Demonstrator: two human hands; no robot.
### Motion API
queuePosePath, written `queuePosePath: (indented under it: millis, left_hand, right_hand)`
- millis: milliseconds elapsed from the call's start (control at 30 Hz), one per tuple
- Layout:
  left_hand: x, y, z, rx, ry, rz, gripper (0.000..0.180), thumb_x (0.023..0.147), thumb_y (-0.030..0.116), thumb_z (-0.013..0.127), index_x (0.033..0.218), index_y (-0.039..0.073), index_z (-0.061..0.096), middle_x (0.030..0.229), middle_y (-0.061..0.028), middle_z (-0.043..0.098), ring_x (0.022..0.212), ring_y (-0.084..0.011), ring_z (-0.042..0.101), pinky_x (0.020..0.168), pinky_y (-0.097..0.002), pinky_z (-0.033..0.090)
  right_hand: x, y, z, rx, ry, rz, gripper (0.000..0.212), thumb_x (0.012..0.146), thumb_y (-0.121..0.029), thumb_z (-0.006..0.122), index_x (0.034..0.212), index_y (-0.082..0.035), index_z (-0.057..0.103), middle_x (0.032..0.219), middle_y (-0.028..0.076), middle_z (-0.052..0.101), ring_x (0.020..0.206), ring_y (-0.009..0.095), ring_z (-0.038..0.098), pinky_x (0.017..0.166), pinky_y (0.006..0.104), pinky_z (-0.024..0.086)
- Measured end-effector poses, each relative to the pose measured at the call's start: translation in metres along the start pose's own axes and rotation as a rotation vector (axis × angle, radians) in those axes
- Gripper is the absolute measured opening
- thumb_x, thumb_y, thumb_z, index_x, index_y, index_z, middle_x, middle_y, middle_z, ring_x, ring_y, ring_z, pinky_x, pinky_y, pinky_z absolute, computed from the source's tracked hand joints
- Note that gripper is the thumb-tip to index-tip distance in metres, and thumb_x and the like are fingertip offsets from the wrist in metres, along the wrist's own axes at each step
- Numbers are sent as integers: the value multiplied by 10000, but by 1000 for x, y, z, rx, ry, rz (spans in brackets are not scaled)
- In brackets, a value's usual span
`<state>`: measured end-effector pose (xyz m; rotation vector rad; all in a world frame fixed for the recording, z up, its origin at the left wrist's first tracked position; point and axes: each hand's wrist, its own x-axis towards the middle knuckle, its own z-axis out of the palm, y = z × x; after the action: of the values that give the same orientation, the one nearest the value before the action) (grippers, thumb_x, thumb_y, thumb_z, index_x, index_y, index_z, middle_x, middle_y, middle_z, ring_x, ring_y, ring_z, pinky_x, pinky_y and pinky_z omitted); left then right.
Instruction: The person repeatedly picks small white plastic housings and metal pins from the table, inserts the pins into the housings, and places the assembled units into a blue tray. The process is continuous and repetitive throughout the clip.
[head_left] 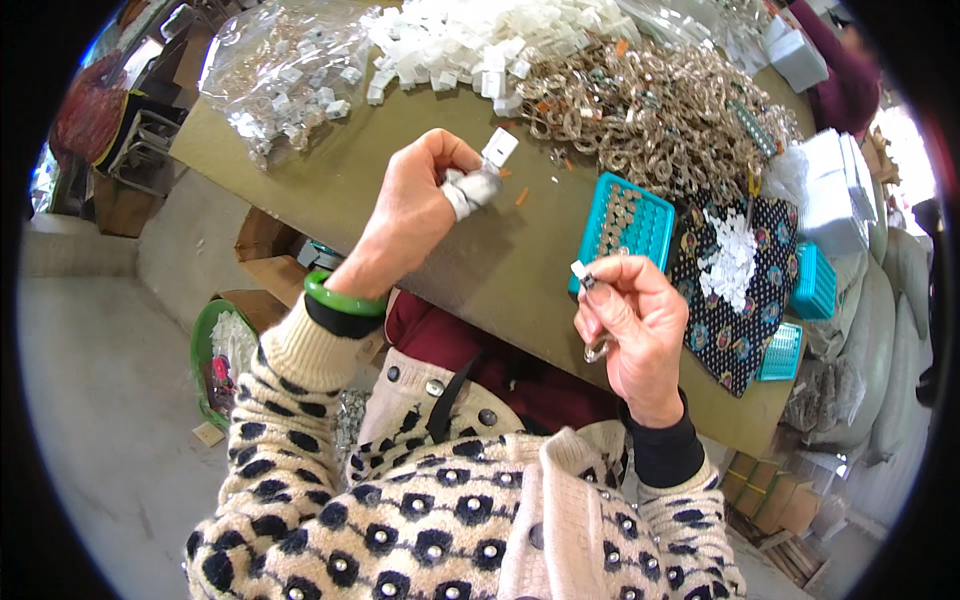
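Note:
My left hand is raised over the table, its fingers closed on a small white plastic housing. Whitish wrapping shows around those fingers. Lower and to the right, my right hand pinches a small piece with a white tip between thumb and fingertips. A clear loop of cord hangs under its curled fingers. Just beyond that hand lies a teal plastic tray, with several small round metallic pieces on its left side. The two hands are apart.
White plastic housings and tangled clear cords are heaped at the back. A clear bag lies far left. White pieces rest on patterned cloth. A green tub stands on the floor; another person's sleeve appears far right.

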<state>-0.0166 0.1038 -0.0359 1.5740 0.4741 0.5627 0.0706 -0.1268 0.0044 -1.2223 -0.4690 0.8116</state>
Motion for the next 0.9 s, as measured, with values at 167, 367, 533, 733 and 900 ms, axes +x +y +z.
queuePosePath:
  millis: [167, 367, 533, 733, 900]
  left_hand:
    - [-42, 15, 45, -503, -129, -197, 263, 839, 59, 713, 1086, 36, 626, 914, -5, 643, 756, -46, 576, 614, -180, 451]
    - [-58, 20, 68, -820, -319, -307, 329, 887, 100, 668, 1199, 10, 621, 1026, -98, 680, 846, -167, 656, 721, -286, 544]
    - [-63, 17, 73, -867, -316, -375, 326, 897, 108, 654, 1203, 1, 614, 1033, -128, 680, 846, -190, 667, 752, -309, 559]
    - [-66, 14, 78, -980, -306, -313, 294, 890, 43, 652, 1176, -23, 629, 1056, -153, 682, 905, -232, 696, 732, -320, 597]
    - [-68, 10, 82, -909, -275, -274, 292, 885, 74, 667, 1170, 21, 642, 1048, -167, 680, 878, -248, 693, 740, -346, 590]
  right_hand:
    - [1, -1, 3, -6, 32, -40, 117, 937, -67, 632, 1019, 15, 616, 798, 22, 612, 592, 44, 521, 534, 177, 417]
    - [-3, -2, -7, -43, 129, -110, 89, 917, -18, 639, 995, 18, 614, 782, 6, 613, 574, 32, 510, 510, 178, 397]
    - [-5, -1, -13, 6, 127, -114, 67, 911, -1, 639, 958, 23, 599, 785, 19, 618, 569, 38, 510, 502, 179, 396]
    - [-7, -3, -17, -31, 109, -120, 61, 911, 14, 610, 962, 30, 581, 804, 77, 601, 586, 81, 503, 503, 220, 409]
    - [-11, -6, -15, -47, 115, -138, 51, 895, 31, 598, 902, 22, 548, 842, 90, 593, 575, 75, 475, 508, 223, 405]
